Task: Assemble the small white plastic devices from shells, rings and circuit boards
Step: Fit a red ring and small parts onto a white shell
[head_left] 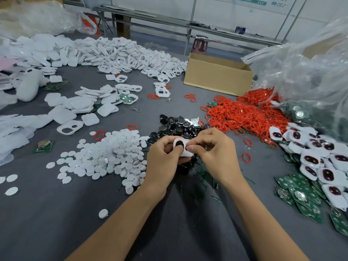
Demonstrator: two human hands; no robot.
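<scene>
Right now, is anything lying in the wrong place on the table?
Yes. A lone white disc sits far from the disc pile, and two red rings lie apart from the red heap. Nothing looks broken.

No text is legible: the wall poster (248, 1) bears lettering (blurred, on teal bands), and print on the circuit boards (293, 182) is too small.

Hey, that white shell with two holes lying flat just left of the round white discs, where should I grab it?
Probably from above: thumb down into the larger hole of the shell, forefinger on the outer rim, pinching that wall. It lies flat on the table with the holes facing up, so its thin sides offer little to grip.
</scene>
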